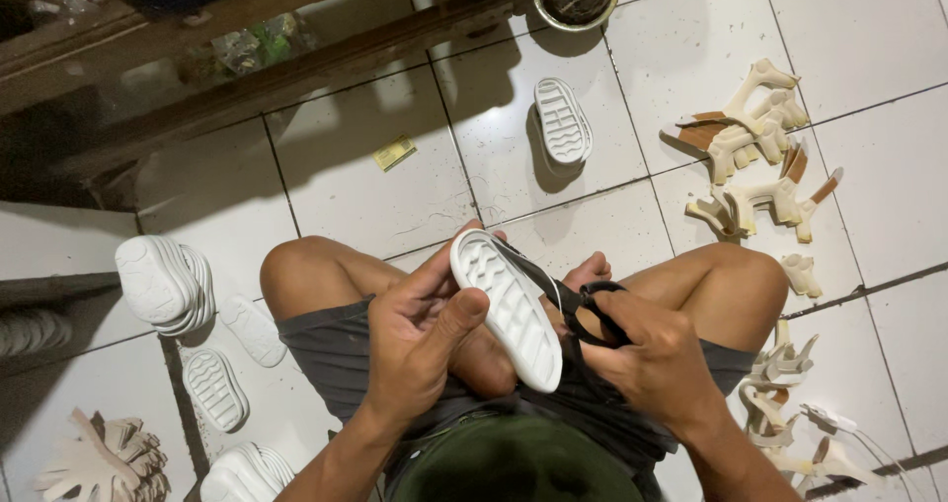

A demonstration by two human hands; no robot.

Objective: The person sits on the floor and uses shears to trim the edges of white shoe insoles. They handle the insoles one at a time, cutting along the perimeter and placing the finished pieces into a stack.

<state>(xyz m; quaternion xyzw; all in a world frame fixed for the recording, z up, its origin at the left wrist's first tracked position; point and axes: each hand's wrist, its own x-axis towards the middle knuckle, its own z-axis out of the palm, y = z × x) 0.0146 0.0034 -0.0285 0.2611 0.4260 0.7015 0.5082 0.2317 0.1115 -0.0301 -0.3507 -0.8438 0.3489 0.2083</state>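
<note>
I sit cross-legged on a white tiled floor. My left hand (427, 339) grips a white ridged shoe sole (506, 307), tread side up, with the thumb pressed on its edge. My right hand (652, 359) holds black-handled scissors (591, 309), whose blades lie against the right edge of the sole. The sole is held over my lap, between my knees.
Another white sole (562, 119) lies on the floor ahead. A stack of soles (168, 283) and loose ones (215, 388) lie at the left. Beige sandal straps (750, 132) lie at the right, more by my right knee (780, 384). A wooden bench (227, 58) stands at the back.
</note>
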